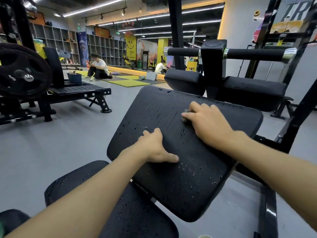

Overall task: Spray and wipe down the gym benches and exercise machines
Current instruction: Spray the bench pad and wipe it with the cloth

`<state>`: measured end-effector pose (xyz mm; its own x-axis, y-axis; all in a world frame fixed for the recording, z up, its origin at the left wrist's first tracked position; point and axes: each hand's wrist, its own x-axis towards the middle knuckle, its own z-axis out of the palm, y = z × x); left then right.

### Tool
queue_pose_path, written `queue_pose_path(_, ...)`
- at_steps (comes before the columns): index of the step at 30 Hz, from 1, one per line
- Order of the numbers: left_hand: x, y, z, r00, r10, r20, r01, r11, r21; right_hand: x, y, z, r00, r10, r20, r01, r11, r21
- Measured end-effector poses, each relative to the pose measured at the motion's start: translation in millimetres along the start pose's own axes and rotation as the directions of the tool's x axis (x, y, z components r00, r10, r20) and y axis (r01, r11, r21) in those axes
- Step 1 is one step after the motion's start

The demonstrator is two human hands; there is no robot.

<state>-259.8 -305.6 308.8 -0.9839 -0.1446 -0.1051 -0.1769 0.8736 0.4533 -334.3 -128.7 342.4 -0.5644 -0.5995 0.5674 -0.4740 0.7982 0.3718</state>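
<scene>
The right hand is bunched around a small grey cloth, pressing it onto the far right part of the tilted black back pad. The left hand hooks its fingers over the pad's left edge, thumb flat on top, steadying it. Spray droplets dot the near half and the seat pad lower left. From where I stand, the wipe would go best in long overlapping strokes from far edge to near. Opening the cloth flatter would give more contact, and the edges should be finished before moving to the seat.
</scene>
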Motion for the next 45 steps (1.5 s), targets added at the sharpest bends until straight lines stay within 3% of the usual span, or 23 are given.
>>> queue_pose_path(2, -6, 6, 7, 0.998, -0.011, 0.057, 0.011, 1.0, 0.012, -18, -27, 5, 0.997, -0.054, 0.061, 0.053, 0.998, 0.019)
queue_pose_path(4, -9, 8, 13, 0.999, -0.006, 0.039, 0.006, 1.0, 0.016, -40, -37, 10, 0.947, -0.305, 0.102, 0.304, 0.952, 0.027)
queue_pose_path(5, -10, 7, 15, 1.0, -0.003, 0.025, 0.003, 1.0, 0.006, -39, -25, 6, 0.929, -0.355, 0.105, 0.354, 0.935, 0.028)
queue_pose_path(7, -11, 5, 15, 1.0, -0.003, 0.009, 0.003, 1.0, -0.011, -22, 10, -1, 0.975, -0.224, 0.008, 0.224, 0.975, 0.008)
queue_pose_path(9, -10, 6, 15, 1.0, -0.008, 0.008, 0.008, 1.0, -0.015, -20, 18, -5, 0.998, 0.037, -0.047, -0.036, 0.999, 0.017)
queue_pose_path(10, -10, 7, 16, 1.0, -0.012, 0.006, 0.012, 1.0, -0.008, -26, 9, -3, 0.998, 0.046, -0.031, -0.046, 0.999, 0.019)
queue_pose_path(14, -10, 12, 16, 0.999, -0.033, 0.007, 0.032, 0.999, 0.032, -61, -14, 2, 0.925, -0.372, 0.074, 0.37, 0.928, 0.048)
queue_pose_path(15, -10, 13, 16, 0.999, -0.036, 0.007, 0.036, 0.999, 0.036, -55, 3, -4, 0.936, -0.344, 0.074, 0.343, 0.939, 0.028)
queue_pose_path(18, -12, 15, 17, 0.999, -0.054, 0.003, 0.053, 0.997, 0.063, -38, 40, -13, 0.996, 0.065, -0.068, -0.066, 0.998, -0.012)
queue_pose_path(19, -12, 16, 17, 0.998, -0.061, 0.0, 0.061, 0.995, 0.078, -44, 32, -12, 0.993, 0.106, -0.061, -0.106, 0.994, -0.007)
queue_pose_path(21, -13, 21, 19, 0.998, -0.064, -0.018, 0.066, 0.988, 0.138, -67, -4, -7, 0.995, -0.082, 0.048, 0.08, 0.996, 0.04)
queue_pose_path(23, -16, 25, 20, 0.997, -0.032, -0.064, 0.046, 0.974, 0.221, -82, -8, -5, 0.951, -0.304, 0.062, 0.302, 0.952, 0.048)
queue_pose_path(25, -18, 27, 21, 0.995, 0.014, -0.101, 0.013, 0.967, 0.255, -69, 26, -11, 0.975, -0.224, 0.006, 0.224, 0.974, 0.026)
queue_pose_path(28, -21, 27, 23, 0.994, 0.026, -0.102, 0.0, 0.97, 0.244, -66, 37, -21, 0.987, 0.146, -0.063, -0.145, 0.989, 0.017)
queue_pose_path(29, -21, 27, 23, 0.994, 0.026, -0.104, 0.0, 0.97, 0.245, -75, 21, -19, 0.993, 0.112, -0.033, -0.111, 0.994, 0.022)
queue_pose_path(32, -22, 27, 23, 0.993, 0.028, -0.115, 0.0, 0.971, 0.238, -110, -12, -13, 0.966, -0.256, 0.037, 0.254, 0.966, 0.043)
queue_pose_path(33, -23, 27, 24, 0.993, 0.029, -0.114, -0.002, 0.973, 0.233, -109, -1, -17, 0.963, -0.266, 0.035, 0.264, 0.964, 0.044)
queue_pose_path(37, -28, 19, 29, 0.99, 0.061, -0.129, -0.03, 0.971, 0.236, -94, 25, -21, 0.979, 0.177, -0.099, -0.176, 0.984, 0.026)
queue_pose_path(38, -30, 16, 32, 0.988, 0.074, -0.135, -0.039, 0.969, 0.242, -99, 10, -17, 0.982, 0.176, -0.074, -0.174, 0.984, 0.033)
queue_pose_path(41, -36, 7, 40, 0.987, 0.05, -0.154, -0.016, 0.977, 0.213, -123, -27, -8, 0.977, -0.21, 0.03, 0.21, 0.978, 0.007)
queue_pose_path(42, -40, 3, 42, 0.987, 0.034, -0.157, -0.004, 0.982, 0.189, -119, -17, -12, 0.968, -0.248, 0.044, 0.249, 0.969, 0.002)
queue_pose_path(43, -42, -2, 44, 0.986, 0.035, -0.162, -0.009, 0.987, 0.16, -110, -1, -15, 0.981, -0.196, -0.002, 0.196, 0.98, -0.011)
queue_pose_path(45, -49, -14, 48, 0.976, 0.075, -0.203, -0.055, 0.993, 0.1, -94, 13, -22, 0.992, 0.078, -0.104, -0.077, 0.997, 0.009)
